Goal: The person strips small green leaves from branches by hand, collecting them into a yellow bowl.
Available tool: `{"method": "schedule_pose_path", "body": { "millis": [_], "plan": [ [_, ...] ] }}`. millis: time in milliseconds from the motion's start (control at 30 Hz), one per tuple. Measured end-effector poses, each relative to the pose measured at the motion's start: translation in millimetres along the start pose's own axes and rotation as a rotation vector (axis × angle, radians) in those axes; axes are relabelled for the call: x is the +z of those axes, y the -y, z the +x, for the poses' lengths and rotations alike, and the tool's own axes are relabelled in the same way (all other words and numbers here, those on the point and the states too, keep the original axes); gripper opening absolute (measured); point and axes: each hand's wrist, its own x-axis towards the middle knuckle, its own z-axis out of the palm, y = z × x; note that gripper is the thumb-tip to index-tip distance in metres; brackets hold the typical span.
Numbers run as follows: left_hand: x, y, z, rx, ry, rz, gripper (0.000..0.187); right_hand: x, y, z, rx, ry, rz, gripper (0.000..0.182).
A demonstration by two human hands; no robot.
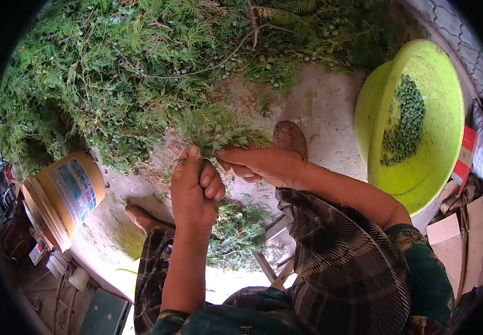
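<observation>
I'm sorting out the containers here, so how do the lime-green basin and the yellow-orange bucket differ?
The basin is wide and lime green; the bucket is narrower and yellow-orange.
The bucket carries a large printed label; none shows on the basin.
The basin visibly holds small green pieces; the bucket's inside is hidden from this view.
Both are round containers.
</observation>
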Motion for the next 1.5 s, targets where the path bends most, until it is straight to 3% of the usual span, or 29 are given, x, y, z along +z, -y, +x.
{"method": "schedule_pose_path", "body": {
  "millis": [100,167,300,367,400,467,533,633,700,767,833,867,933,1000,1167,1333,1500],
  "plan": [
    [4.5,-0.3,-3.5,0.014,-0.042,-0.026,0.021,-2.3,-2.0,1.0,0.031,0.066,-0.067,0.024],
    [4.4,-1.2,-3.9,0.035,-0.058,-0.009,0.021,6.7,-0.6,-2.5,-0.063,-0.068,-0.172,0.03],
    [3.2,2.2,-4.5,0.066,-0.053,0.048,0.021,6.5,3.3,-4.0,-0.104,-0.036,-0.115,0.028],
    [5.4,3.1,-5.9,0.054,-0.059,0.054,0.02,2.4,2.5,-2.8,-0.338,-0.123,-0.658,0.028],
    [5.9,3.4,-6.5,0.045,-0.064,0.059,0.019,0.5,-0.7,-1.6,-0.337,-0.124,-0.656,0.028],
    [5.5,3.1,-4.3,0.029,-0.088,0.017,0.018,-3.2,-7.4,1.3,-0.128,-0.169,-0.576,0.03],
    [1.5,3.6,-2.0,0.013,-0.111,-0.026,0.017,-2.5,-4.5,0.3,-0.101,-0.12,-0.459,0.028],
    [-14.3,3.5,2.6,-0.112,0.03,-0.2,0.014,0.4,3.8,-1.9,-0.027,0.03,-0.115,0.023],
    [-22.3,-0.1,4.0,-0.455,0.231,-0.717,0.015,-0.9,4.3,-4.2,-0.002,0.077,0.001,0.022],
    [-21.4,-3.1,5.3,-0.495,0.275,-0.744,0.016,-4.8,2.5,-8.1,0.071,0.277,0.318,0.019],
    [-20.7,-2.5,6.4,-0.494,0.249,-0.746,0.017,-4.3,4.0,-8.1,0.084,0.257,0.345,0.019],
    [-21.0,-1.6,6.7,-0.494,0.25,-0.746,0.017,-2.7,2.2,-6.8,0.017,0.195,0.214,0.018],
    [-22.3,0.4,6.7,-0.468,0.178,-0.743,0.02,0.1,2.0,-3.1,-0.05,0.132,0.086,0.018],
    [-22.1,2.2,6.4,-0.475,0.179,-0.746,0.021,2.1,4.5,0.1,-0.201,-0.154,-0.411,0.022],
    [-19.4,4.4,5.8,-0.445,0.183,-0.744,0.022,3.0,-1.5,5.8,-0.182,-0.157,-0.314,0.024],
    [-10.6,7.3,3.4,-0.141,0.02,-0.346,0.013,2.9,-4.5,4.2,-0.211,-0.147,-0.36,0.025],
    [11.7,3.9,-5.1,0.037,-0.046,-0.11,0.01,10.4,5.8,-1.5,-0.07,-0.105,-0.089,0.027]
  ]
}}
